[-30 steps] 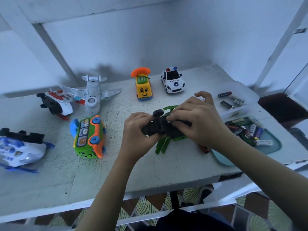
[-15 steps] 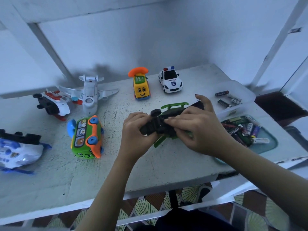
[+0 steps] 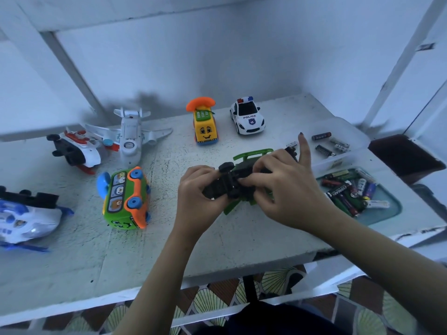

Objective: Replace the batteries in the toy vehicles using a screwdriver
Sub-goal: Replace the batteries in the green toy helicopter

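Both grips closed on green toy car (image 3: pixel 233 180): left hand (image 3: pixel 196 192) at 9 o'clock, right hand (image 3: pixel 286 193) at 3. Looked light, stiff; spoiler (image 3: pixel 252 154) likely fragile, hold mid-body.

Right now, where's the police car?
In the head view, the police car stands near the far edge of the table, right of centre, right of the yellow phone car.

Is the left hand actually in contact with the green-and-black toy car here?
Touching. The head view shows the left hand with its fingers curled round the black end of the green-and-black toy car, with no gap between them.
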